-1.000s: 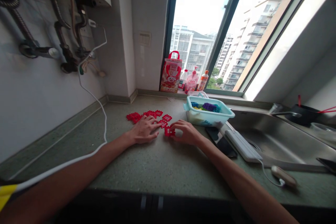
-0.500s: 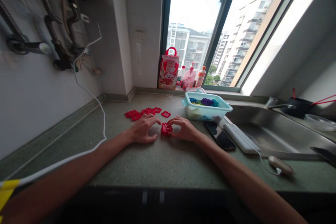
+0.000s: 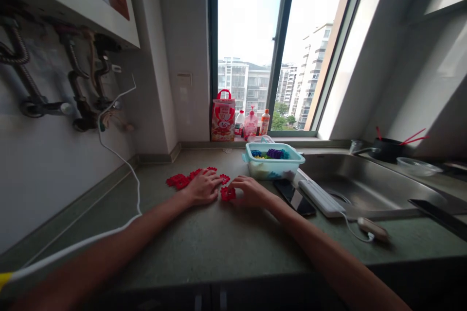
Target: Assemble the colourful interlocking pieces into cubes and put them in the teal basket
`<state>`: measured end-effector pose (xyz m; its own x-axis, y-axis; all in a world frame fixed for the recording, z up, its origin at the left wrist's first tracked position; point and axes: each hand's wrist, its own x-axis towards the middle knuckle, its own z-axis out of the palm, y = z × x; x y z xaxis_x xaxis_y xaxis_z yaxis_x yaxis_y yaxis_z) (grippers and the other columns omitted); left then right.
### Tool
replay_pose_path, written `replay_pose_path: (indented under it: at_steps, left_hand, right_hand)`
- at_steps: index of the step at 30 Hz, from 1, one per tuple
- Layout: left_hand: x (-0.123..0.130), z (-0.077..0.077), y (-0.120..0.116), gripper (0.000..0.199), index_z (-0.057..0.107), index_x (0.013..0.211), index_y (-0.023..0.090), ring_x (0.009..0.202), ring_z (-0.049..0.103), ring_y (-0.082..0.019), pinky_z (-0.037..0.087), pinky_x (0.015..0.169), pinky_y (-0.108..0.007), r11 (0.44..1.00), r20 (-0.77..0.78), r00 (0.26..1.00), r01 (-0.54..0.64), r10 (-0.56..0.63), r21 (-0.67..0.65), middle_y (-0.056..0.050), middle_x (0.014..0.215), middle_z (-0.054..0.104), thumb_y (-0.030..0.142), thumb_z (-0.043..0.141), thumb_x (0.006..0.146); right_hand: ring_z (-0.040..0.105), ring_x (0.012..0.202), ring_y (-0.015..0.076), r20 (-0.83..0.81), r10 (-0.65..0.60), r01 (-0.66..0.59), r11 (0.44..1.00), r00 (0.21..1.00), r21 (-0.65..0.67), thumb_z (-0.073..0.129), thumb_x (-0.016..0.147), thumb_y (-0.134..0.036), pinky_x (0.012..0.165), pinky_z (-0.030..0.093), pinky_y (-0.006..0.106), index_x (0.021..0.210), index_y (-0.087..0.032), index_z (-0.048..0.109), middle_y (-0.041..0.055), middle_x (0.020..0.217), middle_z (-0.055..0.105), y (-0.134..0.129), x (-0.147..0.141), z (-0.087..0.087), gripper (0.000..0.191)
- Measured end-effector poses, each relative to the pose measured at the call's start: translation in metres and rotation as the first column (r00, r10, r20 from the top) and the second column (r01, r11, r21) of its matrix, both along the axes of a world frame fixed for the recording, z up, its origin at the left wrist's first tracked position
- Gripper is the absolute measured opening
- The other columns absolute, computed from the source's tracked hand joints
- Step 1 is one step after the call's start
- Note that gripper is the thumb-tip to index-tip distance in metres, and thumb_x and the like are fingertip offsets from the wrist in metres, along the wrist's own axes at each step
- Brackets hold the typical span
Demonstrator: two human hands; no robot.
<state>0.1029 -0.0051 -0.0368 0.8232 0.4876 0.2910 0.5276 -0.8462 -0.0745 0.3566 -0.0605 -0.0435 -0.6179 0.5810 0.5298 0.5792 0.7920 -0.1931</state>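
My right hand (image 3: 251, 192) pinches the right side of a red notched-edge building piece (image 3: 227, 194) on the countertop, thumb low and fingers above. To its left, my left hand (image 3: 203, 188) lies low over the counter with fingers stretched out. Its fingertips are at the edge of a flat red piece (image 3: 224, 179) behind the pinched one; whether they touch it I cannot tell. More red pieces (image 3: 178, 181) lie in a loose group behind and left of my left hand, partly covered by it.
A light-blue plastic tub (image 3: 273, 169) with coloured pieces stands behind my right hand. Right of it lie a black phone (image 3: 294, 196), a white power strip (image 3: 321, 198) and the steel sink (image 3: 350, 180). A white cable (image 3: 137, 187) runs along the left side.
The view has tilted up and turned right. My left hand has moved away from the pinched piece toward the flat red piece, its fingers now stretched forward. My right hand keeps its hold.
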Motion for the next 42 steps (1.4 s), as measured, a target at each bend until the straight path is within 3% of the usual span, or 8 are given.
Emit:
replay_pose_path:
  at_steps: [11, 16, 21, 26, 29, 32, 35, 42]
  left_hand:
    - [-0.026, 0.001, -0.024, 0.057, 0.064, 0.14, 0.03, 0.142, 0.05, -0.029, 0.035, 0.12, -0.048, 0.984, 0.091, 0.983, 0.166, -0.16, -0.067, -0.004, 0.141, 0.069, 0.022, 0.065, 0.083]
    - [-0.069, 0.018, 0.006, 0.033, 0.076, 0.115, 0.026, 0.125, 0.06, -0.028, 0.039, 0.112, -0.046, 0.992, 0.127, 0.984, -0.129, 0.128, -0.003, -0.006, 0.124, 0.075, 0.025, 0.055, 0.089]
    - [-0.126, 0.026, 0.034, 0.043, 0.076, 0.121, 0.025, 0.12, 0.063, -0.031, 0.044, 0.104, -0.044, 0.855, 0.012, 0.858, -0.51, 0.513, -0.099, -0.011, 0.129, 0.072, 0.044, 0.046, 0.096]
    - [-0.147, 0.03, 0.041, 0.057, 0.071, 0.132, 0.027, 0.121, 0.065, -0.03, 0.046, 0.103, -0.038, 0.824, -0.074, 0.878, -0.47, 0.473, -0.317, -0.01, 0.133, 0.071, 0.061, 0.046, 0.093]
    - [-0.142, 0.031, 0.041, 0.06, 0.071, 0.133, 0.028, 0.118, 0.067, -0.032, 0.049, 0.1, -0.038, 0.827, -0.068, 0.902, -0.418, 0.425, -0.374, -0.01, 0.131, 0.072, 0.063, 0.052, 0.089]
    - [-0.133, 0.03, 0.039, 0.07, 0.072, 0.134, 0.026, 0.116, 0.068, -0.034, 0.05, 0.099, -0.039, 0.842, -0.074, 0.91, -0.406, 0.408, -0.356, -0.011, 0.129, 0.073, 0.071, 0.059, 0.082]
    - [-0.122, 0.027, 0.035, 0.075, 0.071, 0.135, 0.025, 0.115, 0.068, -0.033, 0.049, 0.101, -0.04, 0.872, -0.077, 0.928, -0.37, 0.365, -0.321, -0.012, 0.128, 0.072, 0.072, 0.064, 0.078]
    - [-0.102, 0.023, 0.02, 0.067, 0.067, 0.141, 0.026, 0.121, 0.065, -0.032, 0.046, 0.107, -0.039, 0.922, -0.057, 0.965, -0.26, 0.255, -0.285, -0.011, 0.136, 0.068, 0.067, 0.062, 0.088]
  right_hand:
    - [0.07, 0.099, 0.0238, -0.181, 0.002, -0.005, 1.0, 0.984, -0.018, 0.078, 0.081, -0.021, 0.093, 0.055, 0.037, 0.107, -0.023, 0.073, 0.0062, 0.105, 0.076, 0.01, 0.015, -0.009, 0.027]
    - [0.07, 0.097, 0.0229, -0.057, -0.012, 0.004, 0.99, 0.998, -0.139, 0.08, 0.081, -0.027, 0.089, 0.056, 0.034, 0.109, -0.023, 0.075, 0.0068, 0.107, 0.076, 0.011, 0.007, -0.017, 0.029]
    - [0.068, 0.081, 0.0192, 0.018, -0.085, 0.086, 0.985, 0.996, -0.147, 0.081, 0.08, -0.028, 0.076, 0.054, 0.029, 0.103, -0.023, 0.075, 0.0025, 0.092, 0.075, 0.009, 0.001, -0.018, 0.024]
    - [0.069, 0.098, 0.0243, 0.063, -0.081, 0.075, 0.992, 0.995, 0.099, 0.078, 0.082, -0.024, 0.091, 0.054, 0.036, 0.106, -0.026, 0.075, 0.0053, 0.107, 0.077, 0.006, 0.018, 0.014, 0.025]
    - [0.068, 0.107, 0.028, -0.136, -0.361, 0.386, 0.873, 0.922, 0.299, 0.073, 0.087, -0.029, 0.1, 0.05, 0.042, 0.11, -0.026, 0.074, 0.0071, 0.115, 0.077, 0.004, 0.061, 0.043, 0.023]
    - [0.068, 0.106, 0.0323, -0.297, -0.699, 0.758, 0.578, 0.651, 0.302, 0.068, 0.09, -0.041, 0.097, 0.049, 0.046, 0.108, -0.024, 0.073, 0.0095, 0.111, 0.077, -0.001, 0.115, 0.059, 0.025]
    - [0.068, 0.098, 0.0335, -0.237, -0.875, 0.9, 0.376, 0.423, 0.221, 0.063, 0.093, -0.048, 0.088, 0.049, 0.044, 0.113, -0.022, 0.073, 0.0121, 0.102, 0.077, -0.005, 0.15, 0.06, 0.034]
    - [0.068, 0.098, 0.0365, -0.084, -0.936, 0.938, 0.336, 0.343, 0.086, 0.061, 0.094, -0.059, 0.086, 0.049, 0.046, 0.114, -0.024, 0.076, 0.0145, 0.098, 0.077, -0.007, 0.159, 0.058, 0.044]
